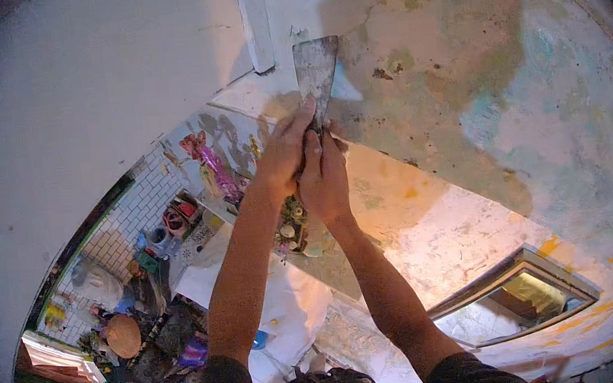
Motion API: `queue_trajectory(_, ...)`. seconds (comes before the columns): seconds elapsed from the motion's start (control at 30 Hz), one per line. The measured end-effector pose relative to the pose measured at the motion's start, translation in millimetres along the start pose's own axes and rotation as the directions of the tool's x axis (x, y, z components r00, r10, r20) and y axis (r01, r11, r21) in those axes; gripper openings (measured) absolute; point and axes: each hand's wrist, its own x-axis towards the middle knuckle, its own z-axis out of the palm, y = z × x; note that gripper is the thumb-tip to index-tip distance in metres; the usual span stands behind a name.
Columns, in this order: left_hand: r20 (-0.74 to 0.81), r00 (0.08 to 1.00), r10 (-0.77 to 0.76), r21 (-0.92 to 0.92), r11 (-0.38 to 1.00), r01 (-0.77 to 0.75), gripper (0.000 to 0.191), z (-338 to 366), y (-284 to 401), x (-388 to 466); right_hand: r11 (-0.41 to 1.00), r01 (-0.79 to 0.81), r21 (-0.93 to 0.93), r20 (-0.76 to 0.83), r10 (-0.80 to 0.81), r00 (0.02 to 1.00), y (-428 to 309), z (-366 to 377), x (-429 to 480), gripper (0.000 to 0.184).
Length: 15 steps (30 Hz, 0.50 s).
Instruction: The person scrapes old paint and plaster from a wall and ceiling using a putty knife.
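Both my arms are stretched out ahead, and my hands meet around the handle of a broad metal scraper (pixel 318 71). The blade is grey and stained, widening towards its straight far edge. My left hand (pixel 285 153) wraps the handle from the left, with a finger lying along the base of the blade. Just below and to the right, my right hand (pixel 326 174) grips the same handle, which the fingers mostly hide. Behind the blade is a patchy plastered surface (pixel 445 97) with worn, stained paint. Whether the blade's edge touches it, I cannot tell.
A pale smooth panel (pixel 96 91) fills the upper left, near a white strip (pixel 255 24). Lower left are a brick-patterned wall (pixel 115 237), a pink wrapped bouquet (pixel 216 168), a round tan object (pixel 123 336) and household clutter. A framed opening (pixel 521 302) lies lower right.
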Motion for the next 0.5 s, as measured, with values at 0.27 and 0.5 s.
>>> queue_trajectory(0.27,-0.232,0.971,-0.059,0.127,0.988,0.091,0.032,10.3,0.9,4.9,0.998,0.003,-0.056,0.097,0.002,0.995,16.6,0.1,1.2,0.038)
queue_trajectory(0.5,-0.279,0.96,0.008,0.155,0.987,0.037,0.036,-1.6,-27.0,-6.6,0.994,-0.017,0.105,-0.052,0.022,0.998,14.5,3.2,-21.6,0.039)
